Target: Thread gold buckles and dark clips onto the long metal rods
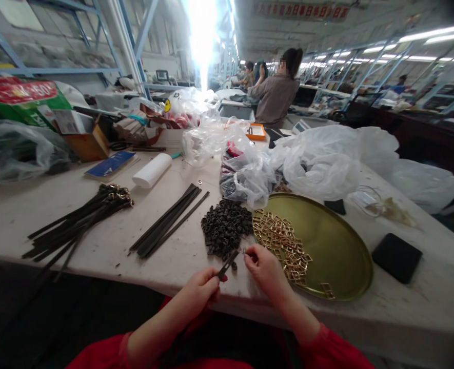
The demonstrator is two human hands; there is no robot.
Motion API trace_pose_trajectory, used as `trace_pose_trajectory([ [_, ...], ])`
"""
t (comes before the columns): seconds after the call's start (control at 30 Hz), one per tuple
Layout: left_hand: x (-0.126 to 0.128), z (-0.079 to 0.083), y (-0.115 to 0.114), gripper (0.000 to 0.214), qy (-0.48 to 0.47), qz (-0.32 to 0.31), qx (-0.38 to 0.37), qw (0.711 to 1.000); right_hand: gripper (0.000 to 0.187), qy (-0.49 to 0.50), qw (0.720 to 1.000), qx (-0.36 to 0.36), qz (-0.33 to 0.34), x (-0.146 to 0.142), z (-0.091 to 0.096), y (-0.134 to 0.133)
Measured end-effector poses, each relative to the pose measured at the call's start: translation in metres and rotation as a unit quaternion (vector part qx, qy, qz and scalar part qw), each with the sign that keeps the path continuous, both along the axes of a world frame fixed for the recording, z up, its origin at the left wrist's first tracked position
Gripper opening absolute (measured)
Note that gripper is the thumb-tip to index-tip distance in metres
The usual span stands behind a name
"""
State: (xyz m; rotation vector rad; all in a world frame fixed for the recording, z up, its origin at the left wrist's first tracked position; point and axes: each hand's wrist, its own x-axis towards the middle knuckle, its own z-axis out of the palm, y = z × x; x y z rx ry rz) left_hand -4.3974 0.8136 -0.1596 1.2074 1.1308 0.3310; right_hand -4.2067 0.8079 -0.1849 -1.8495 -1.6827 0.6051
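Note:
My left hand [204,288] is closed on a dark strap [227,263] close to its end, and a slot shows in that end. Just to the right, the fingers of my right hand [264,265] are pinched around a small shiny metal piece [245,251], too small to name surely. A heap of small black loops [227,225] lies right beyond the two hands. On the round gold-coloured tray [334,246], at its left side, gold rectangular buckles [282,241] are piled.
Flat dark straps [169,220] lie left of the loops. Farther left is a bundle of straps with buckles [92,215]. A white roll [152,170], a blue booklet [110,164], plastic bags [319,159] and a black square pad [397,257] surround them. Other people work farther back.

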Motion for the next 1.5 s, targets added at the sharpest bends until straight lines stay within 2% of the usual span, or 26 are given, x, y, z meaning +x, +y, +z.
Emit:
trace_pose_trajectory([
  [0.07,0.003,0.004,0.002,0.027,-0.007,0.003,0.024,1.000,0.018,0.165,0.986,-0.021,-0.032,0.002,0.002,-0.009],
  [0.1,0.005,0.006,0.002,0.026,-0.011,0.000,0.041,0.999,0.022,0.281,0.957,-0.040,-0.058,0.002,0.003,-0.014],
  [0.17,0.010,0.008,0.003,0.024,-0.018,-0.014,0.083,0.996,0.029,0.499,0.855,-0.084,-0.116,-0.003,0.006,-0.024],
  [0.2,0.013,0.008,0.004,0.023,-0.024,-0.021,0.104,0.994,0.031,0.568,0.805,-0.103,-0.136,-0.007,0.007,-0.027],
  [0.23,0.016,0.007,0.004,0.023,-0.028,-0.026,0.123,0.992,0.031,0.601,0.778,-0.115,-0.143,-0.012,0.008,-0.030],
  [0.27,0.018,0.005,0.004,0.024,-0.026,-0.027,0.143,0.989,0.029,0.617,0.765,-0.122,-0.139,-0.017,0.009,-0.033],
  [0.33,0.022,0.002,0.003,0.025,-0.006,-0.023,0.177,0.984,0.026,0.625,0.762,-0.126,-0.118,-0.027,0.009,-0.037],
  [0.4,0.022,0.000,0.001,0.022,0.022,-0.019,0.200,0.979,0.025,0.611,0.775,-0.125,-0.098,-0.034,0.007,-0.040],
  [0.57,0.016,0.002,-0.004,0.016,0.056,-0.036,0.224,0.972,0.028,0.497,0.859,-0.106,-0.064,-0.033,0.003,-0.044],
  [0.67,0.016,0.000,-0.008,0.016,0.090,-0.041,0.240,0.966,0.030,0.461,0.881,-0.099,-0.048,-0.029,0.002,-0.044],
  [0.73,0.018,-0.002,-0.011,0.015,0.115,-0.043,0.249,0.961,0.030,0.473,0.873,-0.113,-0.043,-0.029,0.000,-0.046],
  [0.9,0.021,-0.002,-0.017,0.015,0.133,-0.041,0.250,0.958,0.025,0.577,0.796,-0.182,-0.028,-0.033,-0.001,-0.058],
  [0.97,0.020,0.000,-0.018,0.016,0.125,-0.040,0.245,0.961,0.025,0.594,0.781,-0.191,-0.034,-0.034,0.000,-0.061],
  [1.03,0.018,0.002,-0.016,0.016,0.114,-0.036,0.238,0.964,0.025,0.566,0.805,-0.171,-0.042,-0.033,0.002,-0.060],
  [1.13,0.015,0.002,-0.012,0.012,0.083,-0.028,0.224,0.971,0.023,0.458,0.885,-0.080,-0.030,-0.030,0.004,-0.057],
  [1.2,0.014,0.000,-0.011,0.012,0.072,-0.031,0.217,0.973,0.021,0.423,0.905,-0.041,-0.014,-0.030,0.007,-0.055],
  [1.23,0.014,-0.001,-0.011,0.013,0.073,-0.035,0.216,0.973,0.020,0.437,0.898,-0.047,-0.006,-0.031,0.008,-0.055],
  [1.27,0.014,-0.003,-0.011,0.015,0.081,-0.038,0.219,0.972,0.019,0.470,0.880,-0.070,-0.003,-0.032,0.009,-0.055],
  [1.37,0.016,-0.007,-0.012,0.018,0.106,-0.045,0.225,0.967,0.020,0.593,0.788,-0.162,-0.019,-0.037,0.011,-0.058],
  [1.4,0.016,-0.008,-0.011,0.018,0.105,-0.047,0.215,0.970,0.021,0.615,0.768,-0.178,-0.028,-0.039,0.011,-0.058],
  [1.5,0.015,-0.006,-0.006,0.020,0.061,-0.050,0.164,0.983,0.023,0.632,0.750,-0.185,-0.064,-0.040,0.010,-0.056],
])
